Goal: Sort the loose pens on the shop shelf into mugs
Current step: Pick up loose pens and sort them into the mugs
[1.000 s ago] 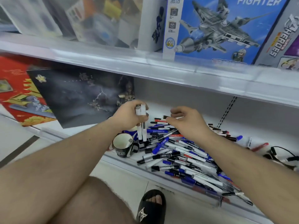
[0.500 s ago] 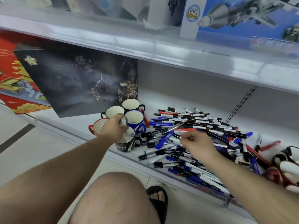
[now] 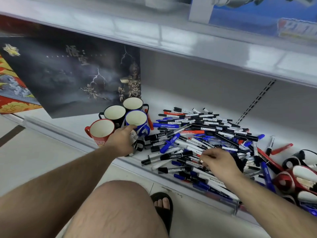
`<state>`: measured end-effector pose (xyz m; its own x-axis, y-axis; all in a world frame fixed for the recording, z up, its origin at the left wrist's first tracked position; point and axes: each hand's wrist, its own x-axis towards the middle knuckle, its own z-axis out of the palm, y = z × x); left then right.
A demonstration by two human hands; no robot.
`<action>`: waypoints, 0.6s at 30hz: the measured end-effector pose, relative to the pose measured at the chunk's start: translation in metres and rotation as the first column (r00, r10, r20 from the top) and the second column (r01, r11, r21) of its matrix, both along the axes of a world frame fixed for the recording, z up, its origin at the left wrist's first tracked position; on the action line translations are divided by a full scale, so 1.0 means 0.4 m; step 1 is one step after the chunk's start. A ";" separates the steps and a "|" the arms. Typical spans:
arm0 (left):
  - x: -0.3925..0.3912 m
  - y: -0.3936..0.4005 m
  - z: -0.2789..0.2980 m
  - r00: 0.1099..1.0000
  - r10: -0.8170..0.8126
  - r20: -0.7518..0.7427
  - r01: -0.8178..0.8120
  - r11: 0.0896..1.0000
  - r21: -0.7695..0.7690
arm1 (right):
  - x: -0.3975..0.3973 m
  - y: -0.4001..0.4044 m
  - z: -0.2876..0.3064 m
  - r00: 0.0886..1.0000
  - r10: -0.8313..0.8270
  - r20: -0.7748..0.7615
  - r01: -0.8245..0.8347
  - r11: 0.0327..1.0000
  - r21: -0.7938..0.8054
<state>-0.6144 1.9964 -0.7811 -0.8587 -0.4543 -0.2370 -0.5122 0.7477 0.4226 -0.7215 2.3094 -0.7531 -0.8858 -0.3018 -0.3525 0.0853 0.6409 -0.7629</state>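
Pens (image 3: 202,143) lie heaped across the right of the lower shelf (image 3: 72,124), some reaching its front lip, with bare shelf left behind the pile. Five mugs cluster just left of it: red mug (image 3: 100,132), blue mug (image 3: 136,121), two black ones behind, and a front mug (image 3: 137,143) mostly hidden. The left hand (image 3: 122,140) covers that front mug, forefinger out; half a second ago it held a pen there. The right hand (image 3: 217,162) pinches into the pile as before.

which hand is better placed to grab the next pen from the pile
Right. The right hand is already down on the pen pile, fingers curled among the pens; the left hand is over by the mugs.
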 end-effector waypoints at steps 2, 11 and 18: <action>-0.006 0.013 0.027 0.995 -0.102 0.004 0.102 0.984 -0.150 | -0.010 0.023 0.013 1.000 -0.026 -0.003 0.026 1.000 -0.012; -0.155 0.240 0.205 0.744 -0.668 -0.001 0.630 0.704 -0.328 | -0.082 0.161 0.026 0.985 0.062 -0.161 -0.028 0.978 0.205; -0.285 0.388 0.213 0.597 -0.761 0.256 0.797 0.526 -0.296 | -0.096 0.214 -0.078 0.774 0.632 0.042 -0.497 0.565 0.659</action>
